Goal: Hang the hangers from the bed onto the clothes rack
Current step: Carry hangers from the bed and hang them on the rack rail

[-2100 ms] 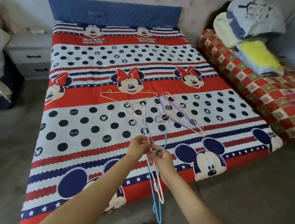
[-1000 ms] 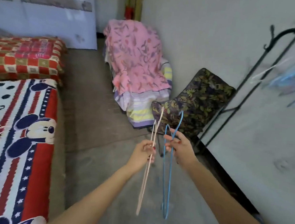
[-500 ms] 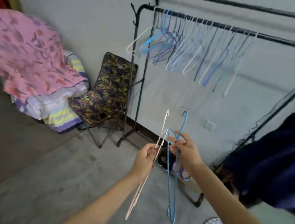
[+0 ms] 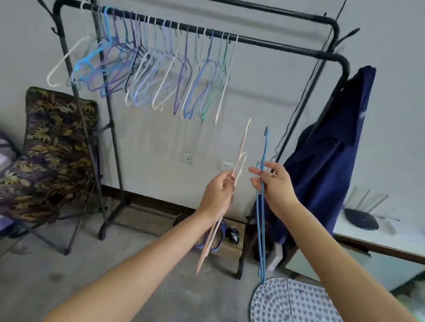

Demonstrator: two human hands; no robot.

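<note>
Pale pink wire forms the pink hanger (image 4: 239, 158) that the left hand (image 4: 217, 194) pinches near its neck between thumb and curled fingers, hook pointing up and its body slanting down past the wrist toward the floor; it looks edge-on, and whether it is one hanger or two pressed together cannot be told. Just beside it, apart from it, the right hand (image 4: 274, 184) grips the blue hanger (image 4: 260, 215) below its hook, that one hanging nearly straight down with its lower end over a dotted mat (image 4: 293, 317). Both are held in front of and below the clothes rack (image 4: 279, 45), a black frame whose near bar carries a crowded row of hung hangers (image 4: 147, 77) on its left half. A dark blue garment (image 4: 326, 154) drapes from the rack's right end, and a floral folding chair (image 4: 52, 143) stands at the left
</note>
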